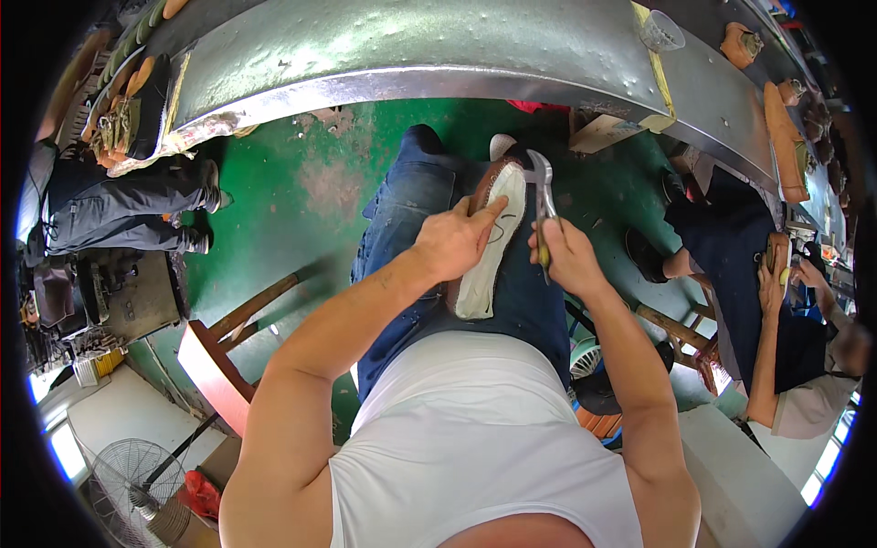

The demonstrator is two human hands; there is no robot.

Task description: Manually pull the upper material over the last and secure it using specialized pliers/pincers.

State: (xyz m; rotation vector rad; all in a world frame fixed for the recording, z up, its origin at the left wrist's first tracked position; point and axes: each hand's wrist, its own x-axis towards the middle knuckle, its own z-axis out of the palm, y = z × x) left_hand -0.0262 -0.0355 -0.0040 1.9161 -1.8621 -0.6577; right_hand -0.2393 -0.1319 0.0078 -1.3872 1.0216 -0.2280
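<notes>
A brown shoe upper on its last [494,239] lies on my lap with the pale underside up and the toe pointing away from me. A dark curved line is drawn on that underside. My left hand [457,239] grips the shoe at its left edge, with the index finger laid across the sole. My right hand [566,256] is closed around the yellow-tipped handles of silver lasting pincers [543,183]. Their metal head is at the right edge of the toe; I cannot tell whether the jaws bite on the upper.
A metal-topped workbench [411,46] curves across ahead, with a clear plastic cup [661,32] on it. Brown shoes [787,137] stand at the right. A co-worker [804,347] sits at the right, another person's legs [137,201] show at the left. A stool [215,374] and a fan [137,484] are at lower left.
</notes>
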